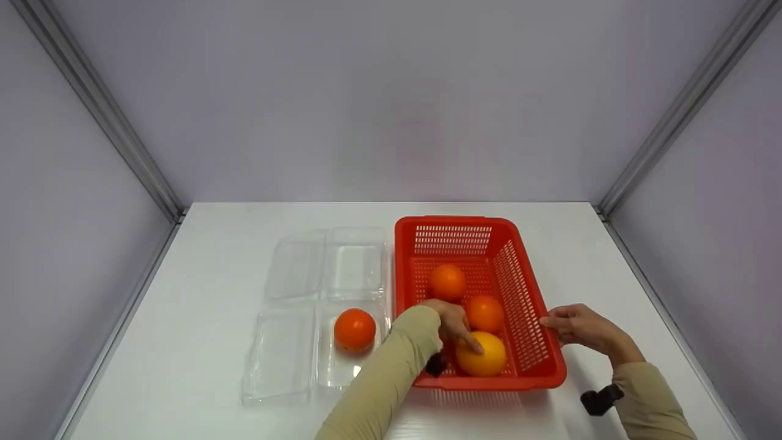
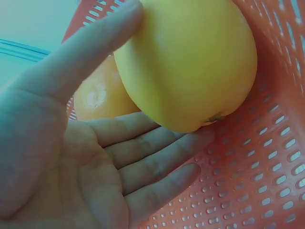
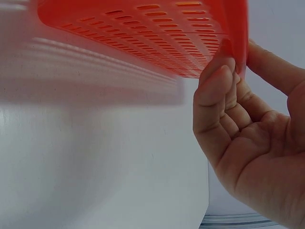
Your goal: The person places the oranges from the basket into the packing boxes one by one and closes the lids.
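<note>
My left hand [image 1: 453, 319] is inside the red plastic basket [image 1: 482, 384], around a large yellow orange [image 1: 487, 365] near its front. In the left wrist view the thumb lies on one side of this fruit and the fingertips reach the other side, partly hidden behind it. Two deeper-coloured oranges [image 1: 448, 282] lie further back in the basket, the nearer one beside the yellow fruit. At the basket's right side, my right hand [image 1: 585, 332] pinches the rim, thumb on the outer edge and fingers curled beneath, as the right wrist view shows.
Left of the basket, clear plastic clamshell boxes [image 1: 281, 354] stand with lids opened out to the left. A reddish-orange fruit [image 1: 355, 330] sits in the front one; the rear box [image 1: 357, 269] holds nothing. Pale walls enclose the white table [image 1: 183, 342] at the back and sides.
</note>
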### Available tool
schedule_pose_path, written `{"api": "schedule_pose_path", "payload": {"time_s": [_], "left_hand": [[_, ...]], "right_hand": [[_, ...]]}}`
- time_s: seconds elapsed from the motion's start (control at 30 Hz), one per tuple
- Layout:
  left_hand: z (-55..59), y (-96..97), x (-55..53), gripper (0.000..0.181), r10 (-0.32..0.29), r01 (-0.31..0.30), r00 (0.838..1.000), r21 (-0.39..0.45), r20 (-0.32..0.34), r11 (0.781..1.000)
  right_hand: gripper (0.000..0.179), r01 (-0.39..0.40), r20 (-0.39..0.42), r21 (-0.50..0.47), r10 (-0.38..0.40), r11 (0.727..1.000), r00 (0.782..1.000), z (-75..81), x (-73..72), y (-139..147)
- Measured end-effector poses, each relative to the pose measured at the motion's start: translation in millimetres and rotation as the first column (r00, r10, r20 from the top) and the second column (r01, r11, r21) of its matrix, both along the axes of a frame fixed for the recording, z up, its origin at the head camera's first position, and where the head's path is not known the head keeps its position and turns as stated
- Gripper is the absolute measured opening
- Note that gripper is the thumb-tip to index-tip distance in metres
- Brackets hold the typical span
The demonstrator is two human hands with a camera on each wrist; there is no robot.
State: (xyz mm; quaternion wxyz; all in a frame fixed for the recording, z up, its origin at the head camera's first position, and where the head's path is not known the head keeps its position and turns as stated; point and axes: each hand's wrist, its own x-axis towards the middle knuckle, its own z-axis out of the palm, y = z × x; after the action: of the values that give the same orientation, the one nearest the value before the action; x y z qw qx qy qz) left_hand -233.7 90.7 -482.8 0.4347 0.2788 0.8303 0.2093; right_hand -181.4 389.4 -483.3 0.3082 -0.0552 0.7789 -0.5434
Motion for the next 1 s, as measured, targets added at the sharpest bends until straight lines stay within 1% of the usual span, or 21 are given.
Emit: {"api": "schedule_pose_path", "payload": {"time_s": [0.07,0.2,0.4,0.57,0.63,0.7,0.77,0.8,0.87,0.93,1.0], "left_hand": [[0.6,0.3,-0.3,0.053,0.001,-0.001,1.000,0.002,0.000,1.000],[3.3,-0.5,-0.3,0.053,0.000,0.000,1.000,-0.023,-0.004,1.000],[7.2,-2.0,0.4,0.048,-0.004,0.002,1.000,-0.063,-0.021,0.998],[10.0,-0.4,2.1,0.044,0.004,-0.006,1.000,-0.076,-0.022,0.997],[11.5,1.1,3.2,0.044,-0.013,0.010,0.999,-0.095,-0.038,0.995],[13.3,3.2,4.3,0.044,-0.045,0.036,0.996,-0.123,-0.071,0.992],[15.5,5.6,6.4,0.043,-0.101,0.079,0.987,-0.164,-0.128,0.983],[16.6,6.9,7.6,0.043,-0.117,0.089,0.982,-0.184,-0.149,0.979],[18.0,9.7,10.1,0.047,-0.136,0.094,0.974,-0.221,-0.183,0.971],[20.0,12.4,12.0,0.055,-0.164,0.107,0.963,-0.260,-0.212,0.960],[21.7,14.9,12.8,0.059,-0.171,0.104,0.960,-0.283,-0.221,0.953]], "right_hand": [[0.040,0.004,0.000,-0.002,-0.004,1.000,1.000,0.0,-0.3,-0.1],[0.040,-0.005,-0.004,0.000,0.005,1.000,1.000,0.2,-0.9,-0.4],[0.041,-0.004,-0.005,0.010,0.004,1.000,1.000,0.9,-1.1,-1.0],[0.043,0.003,-0.003,0.017,-0.003,1.000,1.000,1.1,-0.7,-0.2],[0.043,0.006,-0.001,0.017,-0.006,1.000,1.000,1.1,-0.7,-0.1],[0.042,0.009,0.001,0.015,-0.009,1.000,1.000,1.1,-0.6,0.1],[0.042,0.009,0.004,0.009,-0.009,1.000,1.000,0.9,-0.5,0.2],[0.041,0.010,0.005,0.007,-0.010,1.000,1.000,0.9,-0.5,0.1],[0.040,0.010,0.006,0.003,-0.010,1.000,1.000,0.9,-0.2,-0.1],[0.041,0.005,0.003,-0.001,-0.005,1.000,1.000,0.8,0.0,-0.4],[0.041,-0.001,0.001,-0.005,0.001,1.000,1.000,0.8,0.2,-0.5]]}}
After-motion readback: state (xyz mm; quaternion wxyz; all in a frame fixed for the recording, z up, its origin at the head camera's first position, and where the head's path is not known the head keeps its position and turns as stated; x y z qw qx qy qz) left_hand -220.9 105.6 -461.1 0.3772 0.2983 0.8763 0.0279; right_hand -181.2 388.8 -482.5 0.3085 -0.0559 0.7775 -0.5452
